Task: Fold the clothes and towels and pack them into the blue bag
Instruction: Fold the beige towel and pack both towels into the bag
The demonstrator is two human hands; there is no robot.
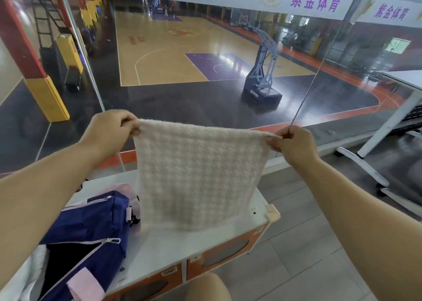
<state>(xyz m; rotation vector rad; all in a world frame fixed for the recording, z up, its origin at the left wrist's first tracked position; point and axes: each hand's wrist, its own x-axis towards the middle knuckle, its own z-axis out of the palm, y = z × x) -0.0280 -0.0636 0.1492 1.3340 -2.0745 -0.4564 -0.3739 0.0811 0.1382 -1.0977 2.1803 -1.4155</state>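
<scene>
While pinched at both top corners by left hand (109, 127) and right hand (294, 144) | cream houndstooth terry towel (198, 175) hangs over white cabinet top (173, 248), beside unzipped blue fabric bag (91, 227) | risk: uneven fold if a corner slips.

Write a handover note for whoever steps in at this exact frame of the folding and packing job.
Left hand: pinching the top left corner of the cream houndstooth towel.
Right hand: pinching the top right corner.
The towel hangs spread out in the air above the white cabinet top, its lower edge at or close to the surface.
The blue bag lies unzipped on the cabinet's left side, with dark fabric visible inside and a pink piece at its near edge.
Done: something seems packed already.
Left: fold this towel, put it in the bag, then pack anything else out of view.
</scene>
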